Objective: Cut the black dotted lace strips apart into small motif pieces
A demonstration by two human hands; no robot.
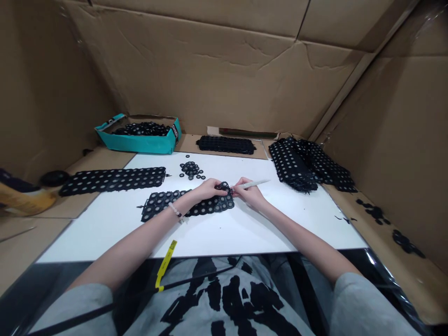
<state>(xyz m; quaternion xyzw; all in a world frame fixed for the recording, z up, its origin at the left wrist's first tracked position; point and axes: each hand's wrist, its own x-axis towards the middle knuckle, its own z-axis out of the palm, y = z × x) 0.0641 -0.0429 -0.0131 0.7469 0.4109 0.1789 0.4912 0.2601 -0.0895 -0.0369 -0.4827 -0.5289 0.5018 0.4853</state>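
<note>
A black sheet with rows of round grey-centred pieces (159,204) lies at the middle of the white board (266,233). My left hand (209,188) pinches its right end, where one corner is slightly raised. In my right hand (251,195) is a slim white pen-like tool (257,182), its tip end at the sheet's right edge and hidden by my fingers. Just beyond my left hand sits a small heap of loose black rings (190,169). A second dotted black sheet (115,179) lies flat to the left.
A teal box (140,143) of black pieces stands at the back left. Stacked dark sheets (227,144) lie at the back, and more dotted sheets (292,163) are piled at right. A yellow bottle (28,200) lies far left. Cardboard walls (196,56) enclose three sides.
</note>
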